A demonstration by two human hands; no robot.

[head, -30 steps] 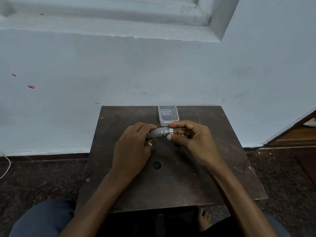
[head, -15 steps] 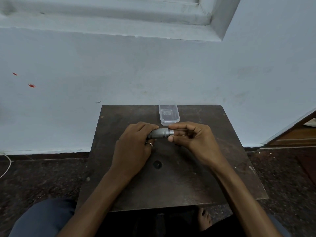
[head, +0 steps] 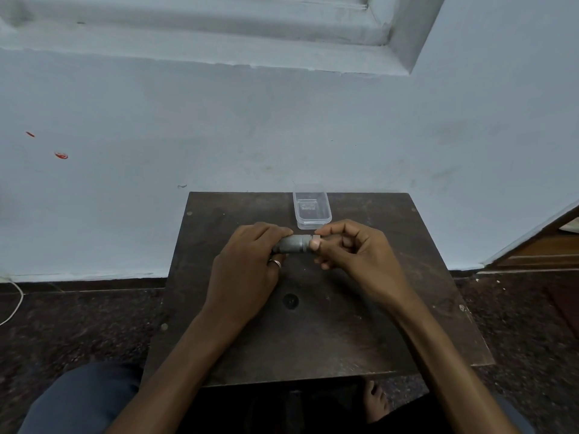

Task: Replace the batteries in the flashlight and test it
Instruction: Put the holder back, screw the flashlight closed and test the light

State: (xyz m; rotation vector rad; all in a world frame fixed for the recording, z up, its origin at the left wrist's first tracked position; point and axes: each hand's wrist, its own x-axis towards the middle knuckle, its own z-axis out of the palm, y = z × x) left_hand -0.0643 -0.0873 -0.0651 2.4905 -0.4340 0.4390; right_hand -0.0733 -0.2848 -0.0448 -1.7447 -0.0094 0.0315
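A small grey flashlight (head: 293, 244) lies sideways above the dark wooden table (head: 329, 339), held between both hands. My left hand (head: 247, 270), with a ring on one finger, wraps around its left part and hides that end. My right hand (head: 354, 252) pinches the right end, where a silver ring shows, between thumb and forefinger. Whatever sits in that end is covered by my fingertips. No loose batteries are visible.
A small clear plastic box (head: 311, 210) stands at the table's far edge, just behind the hands. The table is pushed against a pale blue wall. A dark round spot (head: 290, 300) marks the tabletop below the hands. A white cord (head: 14, 303) lies on the floor at left.
My right thumb and forefinger have closed further over the flashlight's right end, covering more of the silver ring. The hands and flashlight stay in the same place.
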